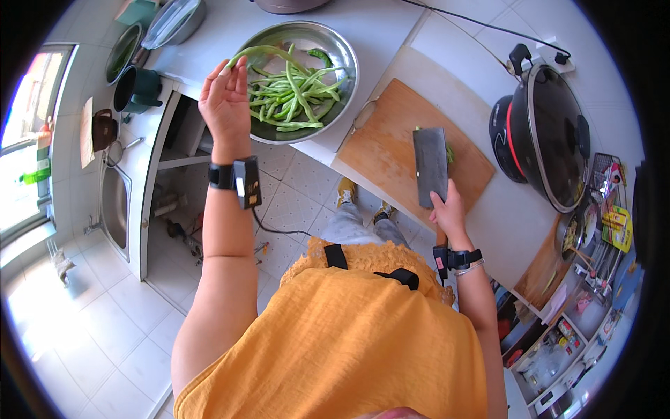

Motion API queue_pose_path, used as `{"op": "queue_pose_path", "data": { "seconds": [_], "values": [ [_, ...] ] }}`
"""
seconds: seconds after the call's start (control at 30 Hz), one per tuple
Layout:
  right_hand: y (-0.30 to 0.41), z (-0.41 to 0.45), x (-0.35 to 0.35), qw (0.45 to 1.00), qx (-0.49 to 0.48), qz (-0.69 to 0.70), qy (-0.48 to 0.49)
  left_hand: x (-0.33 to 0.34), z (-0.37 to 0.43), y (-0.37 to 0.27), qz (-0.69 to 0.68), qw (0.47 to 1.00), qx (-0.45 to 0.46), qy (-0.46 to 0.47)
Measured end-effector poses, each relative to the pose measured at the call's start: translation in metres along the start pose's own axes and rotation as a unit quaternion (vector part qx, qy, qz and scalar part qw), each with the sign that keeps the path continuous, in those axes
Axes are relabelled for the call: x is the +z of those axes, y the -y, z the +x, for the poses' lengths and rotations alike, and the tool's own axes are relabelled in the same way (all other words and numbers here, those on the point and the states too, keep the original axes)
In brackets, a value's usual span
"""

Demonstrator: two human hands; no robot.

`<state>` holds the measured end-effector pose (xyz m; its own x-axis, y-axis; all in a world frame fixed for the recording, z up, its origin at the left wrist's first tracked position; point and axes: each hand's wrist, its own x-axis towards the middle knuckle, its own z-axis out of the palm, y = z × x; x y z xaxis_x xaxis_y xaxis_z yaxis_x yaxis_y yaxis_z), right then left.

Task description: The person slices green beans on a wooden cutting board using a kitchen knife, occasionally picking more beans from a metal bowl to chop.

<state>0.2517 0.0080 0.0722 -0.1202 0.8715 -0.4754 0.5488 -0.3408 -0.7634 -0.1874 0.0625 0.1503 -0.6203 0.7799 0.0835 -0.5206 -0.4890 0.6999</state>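
My left hand (225, 97) pinches the end of a long green bean (267, 50) at the left rim of a steel bowl (349, 99). Inside the bowl lies a pile of green beans (296, 94), with a darker green pepper-like piece (320, 57) near its far side. My right hand (449, 212) grips a cleaver (431, 167) by its wooden handle, the dark blade over a wooden cutting board (387, 141). Some green pieces (449, 154) show beside the blade and are partly hidden by it.
Right of the board stands a lidded black wok (555, 136) on a round cooker. A black cable (487, 23) runs along the back to a wall socket. At the left are a dark green pitcher (137, 89), a covered basin (175, 23) and a sink (115, 209). The counter's front edge borders the board.
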Motion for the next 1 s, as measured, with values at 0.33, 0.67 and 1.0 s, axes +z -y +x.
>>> {"op": "queue_pose_path", "data": {
  "seconds": [0.33, 0.67, 1.0],
  "values": [
    [0.000, 0.002, -0.005, 1.000, -0.001, 0.009, -0.021, 0.003, -0.124, 0.124, 0.091, 0.935, -0.342, 0.008],
    [-0.003, -0.004, -0.006, 0.999, 0.029, -0.015, -0.024, 0.020, -0.152, 0.161, 0.692, 0.633, 0.184, 0.296],
    [0.000, -0.009, -0.004, 0.999, 0.038, -0.011, -0.038, 0.012, -0.163, 0.212, 0.514, 0.661, 0.152, 0.525]
  ]
}}
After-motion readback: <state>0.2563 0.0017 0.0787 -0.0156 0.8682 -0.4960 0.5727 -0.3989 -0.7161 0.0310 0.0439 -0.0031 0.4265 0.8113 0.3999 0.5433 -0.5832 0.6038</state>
